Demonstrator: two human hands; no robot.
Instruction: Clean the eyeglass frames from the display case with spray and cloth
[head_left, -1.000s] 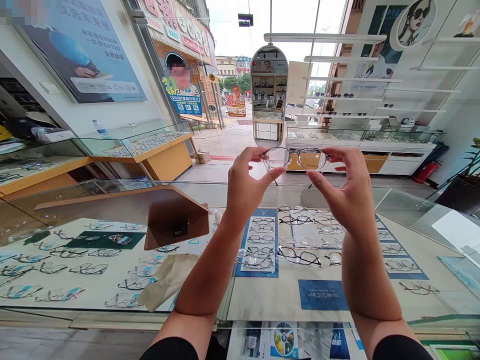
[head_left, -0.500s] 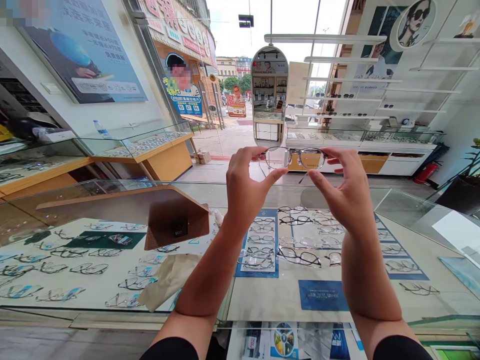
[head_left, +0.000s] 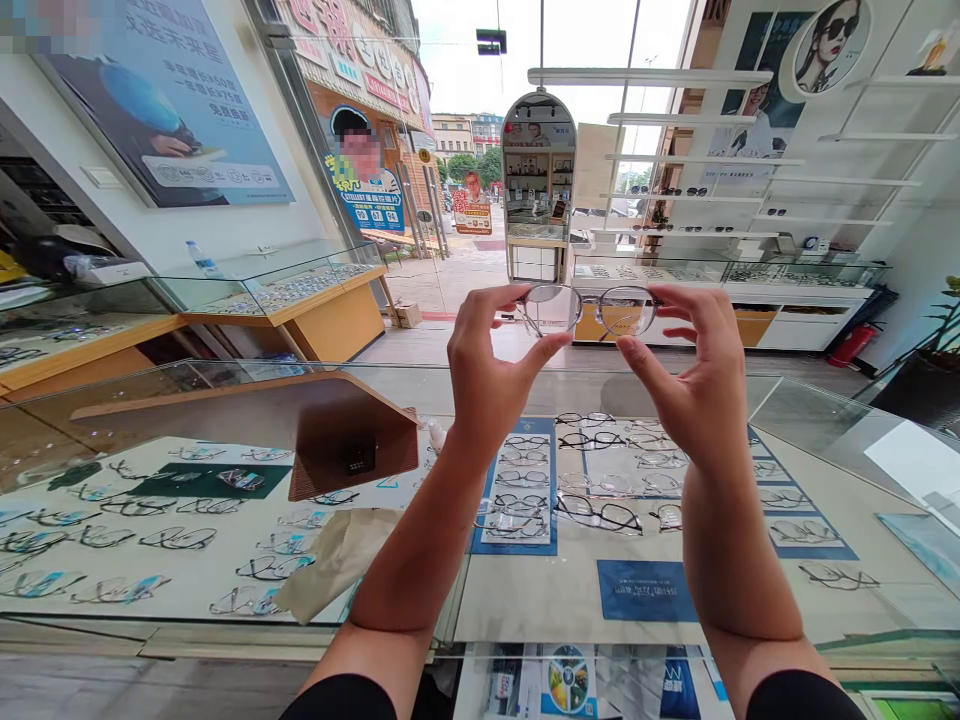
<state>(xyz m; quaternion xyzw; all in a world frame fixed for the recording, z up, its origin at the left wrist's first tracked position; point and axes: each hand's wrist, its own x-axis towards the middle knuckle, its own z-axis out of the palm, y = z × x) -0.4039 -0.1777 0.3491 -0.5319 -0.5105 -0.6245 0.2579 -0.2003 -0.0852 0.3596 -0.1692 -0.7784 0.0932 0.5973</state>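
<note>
Held up above the glass counter is a pair of eyeglasses [head_left: 589, 298] with round clear lenses and a thin dark frame. My left hand [head_left: 491, 365] pinches its left end between thumb and fingers. At the other end, my right hand [head_left: 686, 365] grips the frame in the same way, thumb below and fingers above. Through the lenses the far floor and cabinet show. Beneath my hands, several eyeglass frames [head_left: 600, 512] lie in rows inside the glass display counter [head_left: 525, 610].
On the counter to the left lie a beige cloth [head_left: 341, 560] and a brown tilted panel [head_left: 352, 440]. A blue card [head_left: 646, 590] lies inside the case. Farther off stand a tall mirror [head_left: 538, 190], a wooden-fronted display case [head_left: 330, 310] and a red fire extinguisher [head_left: 853, 345].
Both hands have raised the eyeglasses slightly and tilted them, so the lenses look rounder. My hands have moved a little farther apart.
</note>
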